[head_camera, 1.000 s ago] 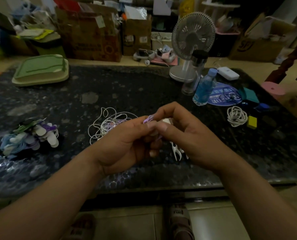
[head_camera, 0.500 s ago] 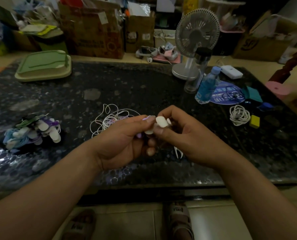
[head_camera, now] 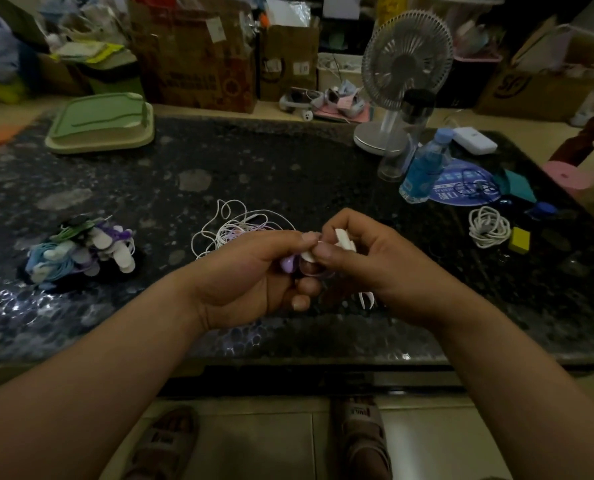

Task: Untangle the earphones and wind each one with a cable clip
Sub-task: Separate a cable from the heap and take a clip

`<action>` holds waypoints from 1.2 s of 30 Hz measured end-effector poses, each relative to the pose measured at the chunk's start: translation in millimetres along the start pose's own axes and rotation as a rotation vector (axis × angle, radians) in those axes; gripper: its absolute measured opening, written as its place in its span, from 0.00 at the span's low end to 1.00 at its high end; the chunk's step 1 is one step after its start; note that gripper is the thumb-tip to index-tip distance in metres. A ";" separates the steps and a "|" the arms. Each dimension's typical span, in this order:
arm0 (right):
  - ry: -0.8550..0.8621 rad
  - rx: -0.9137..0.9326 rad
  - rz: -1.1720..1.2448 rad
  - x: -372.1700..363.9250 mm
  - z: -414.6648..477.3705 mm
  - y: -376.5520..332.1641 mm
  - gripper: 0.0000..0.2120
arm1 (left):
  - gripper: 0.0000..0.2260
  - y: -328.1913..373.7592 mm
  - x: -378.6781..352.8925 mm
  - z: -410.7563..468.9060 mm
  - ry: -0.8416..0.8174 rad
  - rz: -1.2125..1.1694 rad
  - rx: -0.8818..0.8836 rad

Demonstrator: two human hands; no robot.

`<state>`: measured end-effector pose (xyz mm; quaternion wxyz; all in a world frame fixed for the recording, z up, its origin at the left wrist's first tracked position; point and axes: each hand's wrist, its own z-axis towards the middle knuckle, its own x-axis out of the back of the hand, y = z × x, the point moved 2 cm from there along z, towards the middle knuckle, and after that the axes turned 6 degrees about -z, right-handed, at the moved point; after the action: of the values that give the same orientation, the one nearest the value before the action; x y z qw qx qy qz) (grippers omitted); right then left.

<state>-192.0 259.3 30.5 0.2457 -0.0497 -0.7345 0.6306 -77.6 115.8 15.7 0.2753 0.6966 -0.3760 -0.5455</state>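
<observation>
table (head_camera: 288, 161): dark speckled stone, green tray (head_camera: 101, 123) far left, fan (head_camera: 406, 60) far right | room: boxes (head_camera: 198, 57) beyond far edge | left hand (head_camera: 247, 275) grips purple earphone (head_camera: 287, 264) | right hand (head_camera: 378, 268) pinches white clip (head_camera: 344, 239)

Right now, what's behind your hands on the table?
A tangle of white and purple earphone cables lies there. The left hand covers its near edge.

Dim, soft focus, wide-angle edge distortion
</observation>
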 end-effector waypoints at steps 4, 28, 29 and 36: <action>0.022 0.016 0.016 -2.5 2.0 -0.9 0.07 | 0.03 2.1 5.9 -6.8 -0.056 -0.049 0.008; 0.286 -0.030 -0.417 -25.8 21.3 1.8 0.15 | 0.10 -17.5 13.4 3.8 0.382 0.403 -0.222; 0.270 -0.035 -0.412 -25.9 20.8 1.7 0.17 | 0.10 -17.7 15.7 4.1 0.385 0.444 -0.230; -0.067 -0.023 -0.417 -20.0 14.7 4.8 0.27 | 0.04 -10.4 26.0 -0.7 0.408 0.441 -0.252</action>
<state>-181.8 239.3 18.8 0.3459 0.1214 -0.7437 0.5590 -71.5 100.2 -6.9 0.5405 0.6537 -0.3845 -0.3643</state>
